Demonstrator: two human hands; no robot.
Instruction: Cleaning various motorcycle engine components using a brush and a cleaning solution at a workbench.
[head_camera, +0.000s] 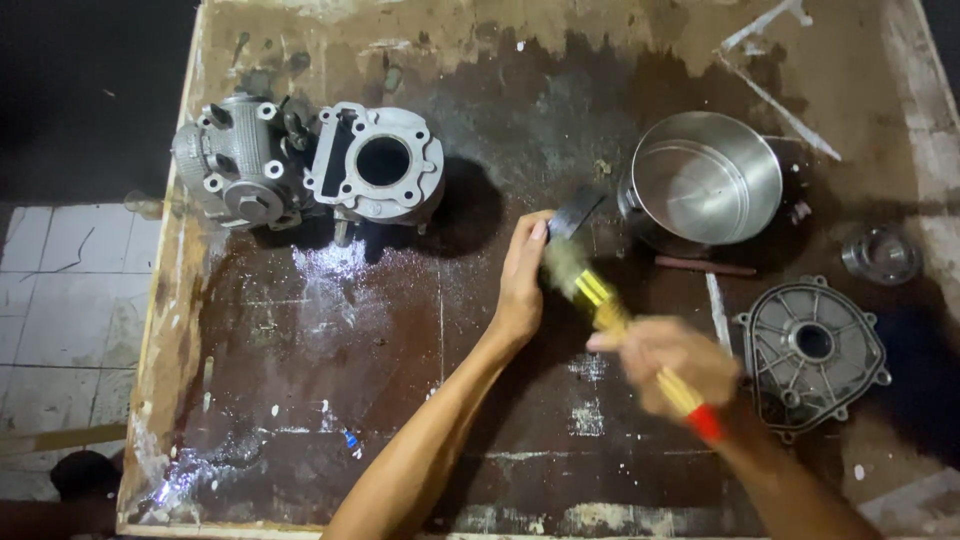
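On the wet, stained wooden board (300, 330), two ribbed cast-metal engine parts (310, 165) sit at left. Midway, the left hand (522, 285) pinches one small dark flat piece (576, 213); the right hand (680, 365), blurred, clenches one yellow-handled brush (620, 325) against it. Rightward: one round steel pot (705, 178), one finned cover (812, 345).

One head-worn camera looks almost straight down, from fairly close, onto the wet, stained brown wooden worktable (330, 330), tiled floor visible far left.

Two bare forearms, no sleeves, gloves, rings or watch; hands (520, 285) slim, the right one motion-blurred
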